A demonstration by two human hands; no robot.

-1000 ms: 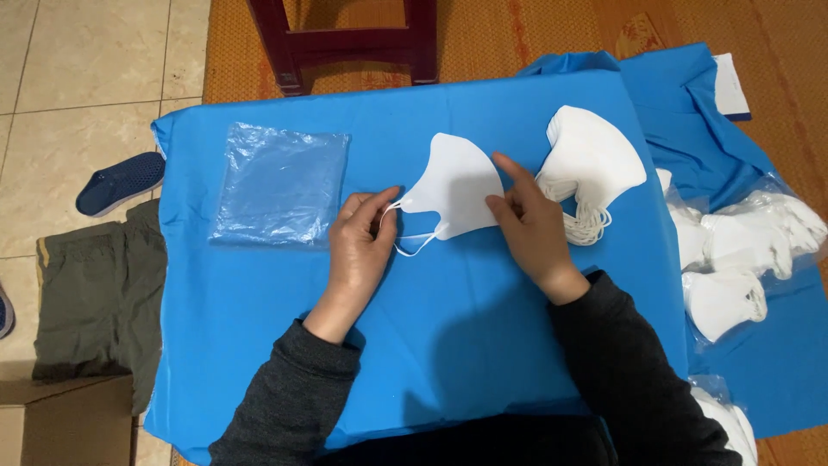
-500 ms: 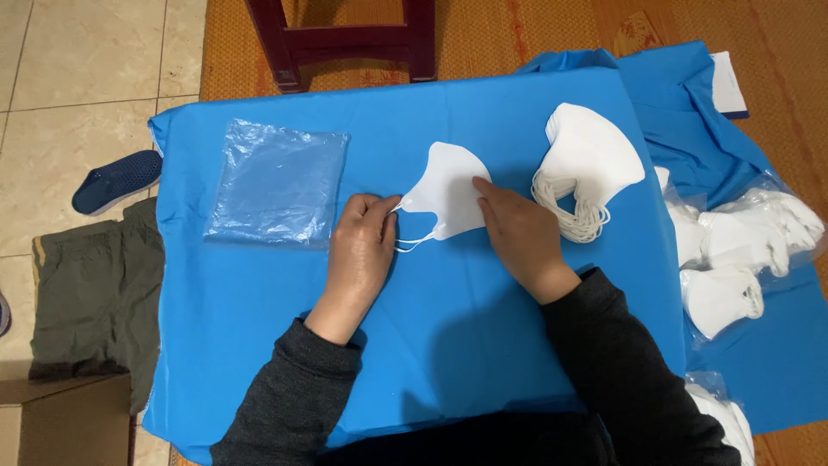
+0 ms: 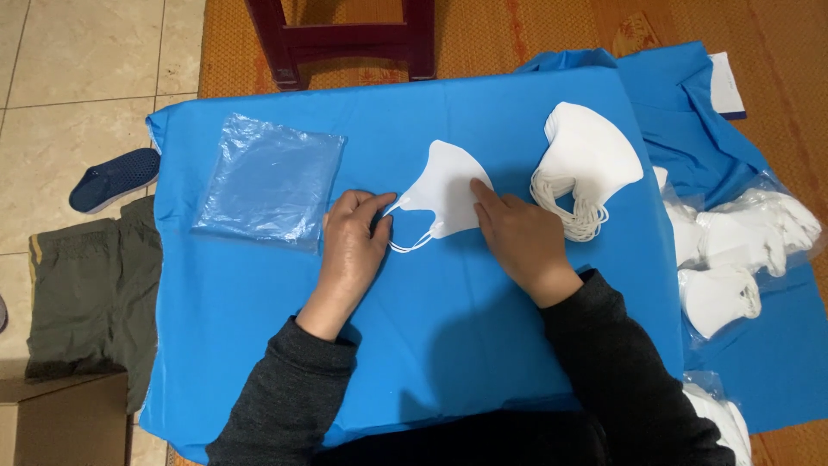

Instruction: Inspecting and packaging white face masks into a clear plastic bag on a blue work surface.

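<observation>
Blue cloth [image 3: 448, 345] covers the work surface & fills most of the head view; person sits at 6 o'clock, dark sleeves coming up from the bottom edge. More blue fabric [image 3: 681, 95] is bunched at approx. 2 o'clock, spilling off the surface to the rt.

Clear plastic bags [image 3: 269, 179], a flat stack, lie at 10 o'clock on the cloth, just beside the left hand but apart from it. At 3 o'clock, off the cloth edge, bagged white masks [image 3: 742, 250] sit in a heap. Stack of white masks [image 3: 586, 164] w/ ear loops hanging down rests at 1 o'clock, near the right hand, not touching it.

Single white mask [image 3: 444, 185] lies flat near centre of the cloth, approx. 12 o'clock from the hands, between the bags & the stack.

Left hand [image 3: 352, 246]: palm down, fingers curled, thumb & index tip pinching the mask's ear loop at its left corner. Right hand [image 3: 522, 242]: palm down, fingers extended flat, fingertips pressing the mask's right edge; not closed round anything.

Dark red stool legs [image 3: 345, 39] stand at 12 o'clock on a woven mat. Olive garment [image 3: 86, 293] & navy shoe [image 3: 112, 177] lie on the tile floor at 9 o'clock; cardboard box corner [image 3: 60, 423] at 7 o'clock.
</observation>
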